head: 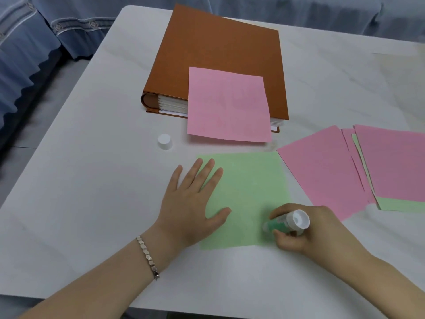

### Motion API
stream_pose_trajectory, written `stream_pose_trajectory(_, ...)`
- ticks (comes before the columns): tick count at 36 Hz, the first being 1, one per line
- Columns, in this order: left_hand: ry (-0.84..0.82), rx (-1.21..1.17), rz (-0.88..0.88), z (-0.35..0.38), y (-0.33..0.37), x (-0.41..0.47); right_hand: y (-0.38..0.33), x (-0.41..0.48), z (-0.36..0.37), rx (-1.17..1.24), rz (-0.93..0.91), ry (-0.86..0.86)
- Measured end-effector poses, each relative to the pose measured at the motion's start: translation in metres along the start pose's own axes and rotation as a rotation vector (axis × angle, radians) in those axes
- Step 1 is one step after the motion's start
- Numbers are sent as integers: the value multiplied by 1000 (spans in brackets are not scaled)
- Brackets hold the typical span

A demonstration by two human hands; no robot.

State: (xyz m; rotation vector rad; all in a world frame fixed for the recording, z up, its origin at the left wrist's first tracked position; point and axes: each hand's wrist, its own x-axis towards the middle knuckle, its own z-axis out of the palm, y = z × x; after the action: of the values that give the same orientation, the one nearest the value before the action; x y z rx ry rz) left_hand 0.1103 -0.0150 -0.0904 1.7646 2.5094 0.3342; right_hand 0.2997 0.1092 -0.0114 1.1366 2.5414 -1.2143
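white table (92, 203) carries a closed brown binder (218, 54); a square pink sheet (228, 104) overhangs its near edge. fanned pink and green sheets (391, 169) are cut off at the right. a light green paper sheet (248, 192) lies at the table's near centre. left hand (190, 203) rests flat on it, grip open, fingers straight. right hand (308, 231): grip closed round a green glue stick (287, 223) at the sheet's near right corner, tip blurred. small white cap (165, 142) stands well apart.

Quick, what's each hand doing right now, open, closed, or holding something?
Left hand: open, fingers straight, pressing flat on the green paper.
Right hand: closed around the glue stick, whose tip is down on the green paper.
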Motion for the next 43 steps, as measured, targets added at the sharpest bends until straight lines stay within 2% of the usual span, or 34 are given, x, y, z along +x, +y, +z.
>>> stream_pose_trajectory(7, -32, 28, -137, -7, 1, -8, 2, 5, -17, 164, -1, 274)
stream_pose_trajectory(17, 96, 164, -55, -12, 11, -33, 4, 17, -12, 243, 13, 347)
stream_pose_trajectory(20, 112, 112, 15, -7, 20, -38, 3, 19, -9, 273, 31, 356)
stream_pose_trajectory(25, 40, -2, 276, 2, 31, -39, 1, 19, -5, 267, 25, 349)
stream_pose_trajectory(29, 22, -51, 327, 7, 40, -38, -2, 19, -1, 261, 16, 329)
stream_pose_trajectory(34, 37, -76, 407, 11, 45, -35, 0, 17, 8, 203, -14, 207)
stream_pose_trajectory(38, -5, -116, 429, 10, 44, -31, 1, 18, 12, 202, 0, 218)
stream_pose_trajectory(43, 20, -189, 419, 10, 43, -30, 2, 25, 14, 217, -5, 226)
